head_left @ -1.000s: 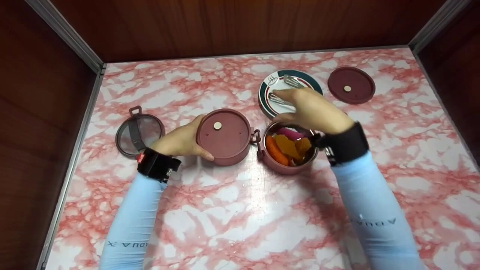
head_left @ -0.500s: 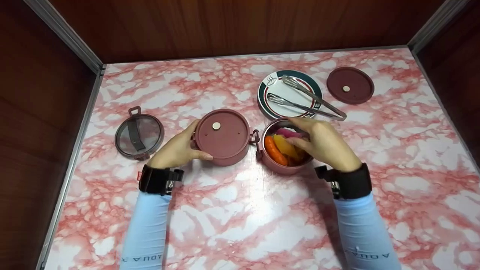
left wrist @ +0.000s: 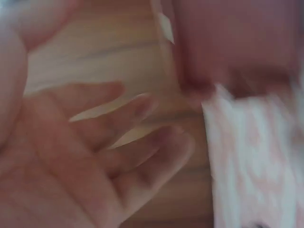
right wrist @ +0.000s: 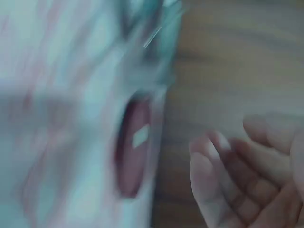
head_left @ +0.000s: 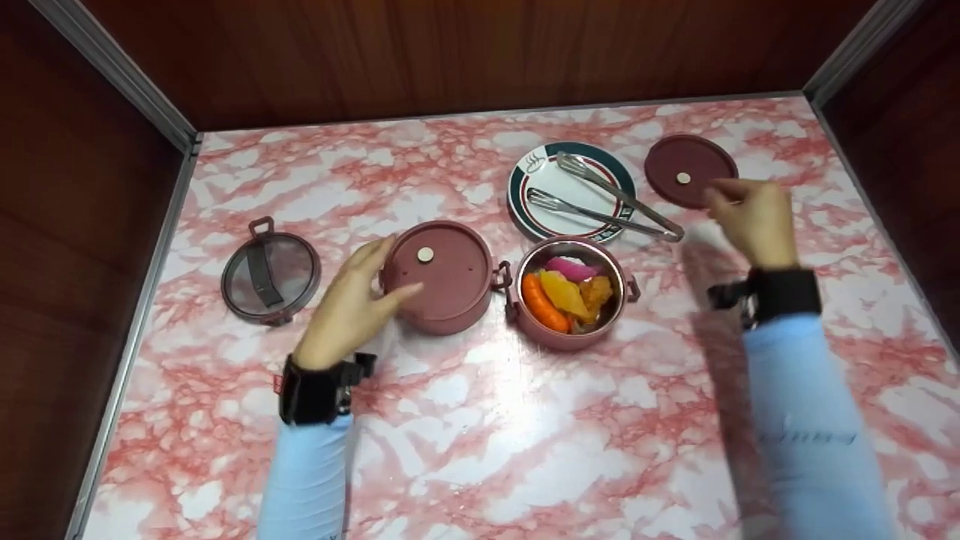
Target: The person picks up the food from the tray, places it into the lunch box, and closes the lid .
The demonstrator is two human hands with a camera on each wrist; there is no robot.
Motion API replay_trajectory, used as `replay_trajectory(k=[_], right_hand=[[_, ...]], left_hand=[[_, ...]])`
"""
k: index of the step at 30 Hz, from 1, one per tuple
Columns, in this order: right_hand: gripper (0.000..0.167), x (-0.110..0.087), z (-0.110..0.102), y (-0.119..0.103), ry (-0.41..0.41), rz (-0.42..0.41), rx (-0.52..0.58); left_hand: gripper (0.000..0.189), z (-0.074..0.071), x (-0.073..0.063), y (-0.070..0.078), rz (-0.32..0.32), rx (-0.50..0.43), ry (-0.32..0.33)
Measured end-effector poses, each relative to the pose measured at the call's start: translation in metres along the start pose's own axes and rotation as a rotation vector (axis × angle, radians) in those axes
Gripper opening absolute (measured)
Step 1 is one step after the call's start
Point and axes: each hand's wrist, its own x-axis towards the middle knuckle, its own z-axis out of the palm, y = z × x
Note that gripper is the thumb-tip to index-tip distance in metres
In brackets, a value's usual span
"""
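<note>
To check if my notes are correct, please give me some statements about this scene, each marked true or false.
A closed round pink pot stands beside an open round pink pot. True.
V-shaped silvery metal tongs lie inside the open pot. False: they lie across a round white plate with green rim.
An orange sausage-shaped piece lies in the open pot. True.
The right hand grips the closed pot. False: it is near a round dark-red lid.
The left hand is near the closed pot. True.
</note>
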Motion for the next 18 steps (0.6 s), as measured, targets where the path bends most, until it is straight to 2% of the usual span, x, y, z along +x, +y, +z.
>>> replay_trajectory(k=[2, 3, 6, 9, 12, 14, 18], right_hand=[[0.045, 0.019, -0.001, 0.019, -0.009, 0.128, -0.035], [0.051, 0.027, -0.002, 0.027, -0.031, 0.191, -0.05], [0.063, 0.044, -0.001, 0.044, -0.087, 0.318, -0.121], [0.068, 0.053, 0.002, 0.052, -0.112, 0.344, -0.176], [0.063, 0.059, 0.004, 0.055, -0.111, 0.325, -0.221], [0.059, 0.061, 0.005, 0.055, -0.111, 0.333, -0.227], [0.06, 0.066, 0.003, 0.052, -0.152, 0.398, -0.214]], left_hand=[[0.069, 0.011, -0.004, 0.019, 0.07, -0.039, 0.049], [0.064, 0.019, -0.005, 0.029, 0.099, -0.064, 0.05], [0.059, 0.049, -0.005, 0.056, 0.163, -0.123, -0.017], [0.061, 0.08, -0.001, 0.077, 0.173, -0.134, -0.1], [0.063, 0.103, 0.003, 0.087, 0.177, -0.062, -0.103], [0.061, 0.115, 0.005, 0.09, 0.178, 0.004, -0.067], [0.062, 0.131, 0.007, 0.087, 0.17, 0.109, 0.012]])
